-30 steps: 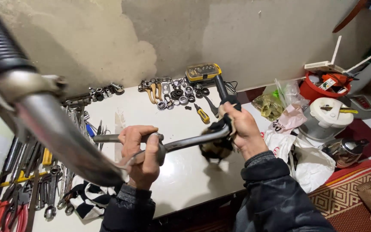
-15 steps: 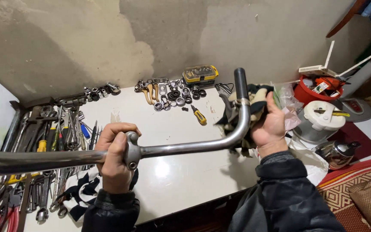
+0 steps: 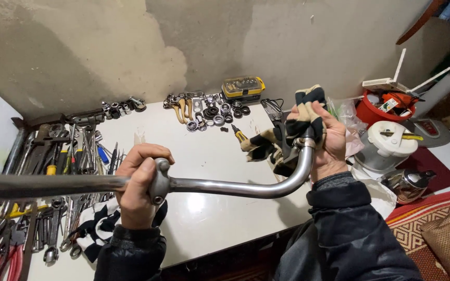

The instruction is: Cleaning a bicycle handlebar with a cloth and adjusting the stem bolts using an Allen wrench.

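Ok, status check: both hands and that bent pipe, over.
Left hand gripping the chrome handlebar at its clamp. Right hand wrapping a patterned rag around the upturned end. Nothing blocking.

Bright, even overhead light; glare spots sit on the white tabletop (image 3: 204,203) just below the gripped chrome handlebar (image 3: 235,186). Wide-angle bending warps the edges; the bar's left end blurs.

Wrenches and pliers (image 3: 53,171) along the white table (image 3: 204,151), yellow bit case (image 3: 242,87), red bucket (image 3: 378,110), steel kettle (image 3: 410,184)
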